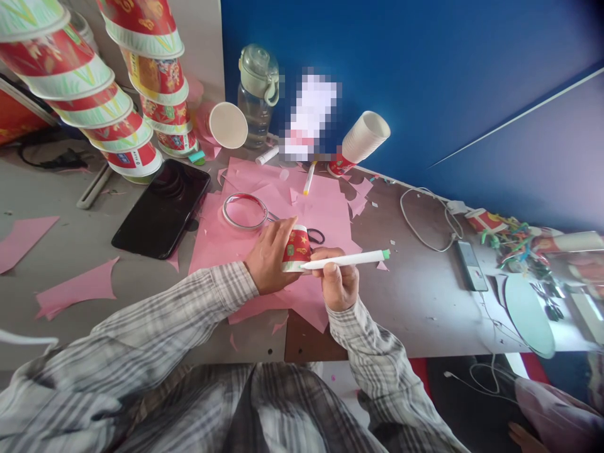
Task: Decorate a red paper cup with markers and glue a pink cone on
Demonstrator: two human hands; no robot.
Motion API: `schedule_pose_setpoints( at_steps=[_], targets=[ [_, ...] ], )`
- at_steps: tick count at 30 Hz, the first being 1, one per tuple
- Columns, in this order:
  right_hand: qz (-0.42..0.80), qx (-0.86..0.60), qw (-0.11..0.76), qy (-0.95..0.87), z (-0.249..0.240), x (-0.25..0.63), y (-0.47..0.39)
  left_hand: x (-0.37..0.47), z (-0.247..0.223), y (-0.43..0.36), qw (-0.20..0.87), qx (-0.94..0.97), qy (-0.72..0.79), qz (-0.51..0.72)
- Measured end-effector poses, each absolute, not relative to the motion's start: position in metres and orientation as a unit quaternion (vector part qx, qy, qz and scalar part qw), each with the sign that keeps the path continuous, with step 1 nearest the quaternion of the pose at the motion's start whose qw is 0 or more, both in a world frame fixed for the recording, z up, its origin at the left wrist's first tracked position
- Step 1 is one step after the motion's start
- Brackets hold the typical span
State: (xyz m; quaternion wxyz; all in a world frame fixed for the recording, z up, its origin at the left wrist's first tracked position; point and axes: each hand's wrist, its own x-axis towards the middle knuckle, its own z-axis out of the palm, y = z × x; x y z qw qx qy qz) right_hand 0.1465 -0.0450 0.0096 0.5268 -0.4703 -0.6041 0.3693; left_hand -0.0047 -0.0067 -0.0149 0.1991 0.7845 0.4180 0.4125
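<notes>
Head view: at the far left, two leaning stacks of red paper cups [117, 119] rise from the table [415, 296], and a black phone [163, 207] lies just in front of them. Right of the phone, sheets of pink paper [325, 214] cover the middle of the table, with a roll of tape [244, 211] resting on them and a water bottle [257, 94] standing behind. The left hand [270, 258] is wrapped around a small red paper cup [297, 246], gripping it on its side just above the pink paper. The right hand [337, 283] is closed around a white pen [346, 259], whose tip touches the cup's rim. Further right, a white stack of cups [365, 135] lies tilted against the blue wall, and a white cable [425, 217] trails toward a second phone [472, 265].
</notes>
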Motion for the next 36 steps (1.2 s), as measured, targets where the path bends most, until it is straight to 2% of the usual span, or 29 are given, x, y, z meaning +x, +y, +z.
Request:
schedule_pose_setpoints(
  at_steps=[15, 20, 26, 33, 36],
  targets=[
    [0.305, -0.460, 0.464, -0.693, 0.0146, 0.1490, -0.0432, -0.0045, -0.0107, -0.0076, 0.197, 0.783, 0.420, 0.414],
    [0.294, -0.503, 0.476, -0.659, 0.0115, 0.1494, -0.0436, -0.0044, -0.0117, -0.0075, 0.202, 0.783, 0.414, 0.418],
    [0.380, -0.483, 0.534, -0.581, 0.0074, 0.1478, -0.0432, -0.0041, -0.0142, -0.0071, 0.198, 0.783, 0.414, 0.419],
    [0.343, -0.491, 0.480, -0.641, 0.0145, 0.1497, -0.0437, -0.0034, -0.0137, -0.0077, 0.195, 0.782, 0.419, 0.417],
    [0.321, -0.509, 0.483, -0.636, 0.0124, 0.1497, -0.0430, -0.0036, -0.0135, -0.0076, 0.197, 0.782, 0.420, 0.416]
  ],
)
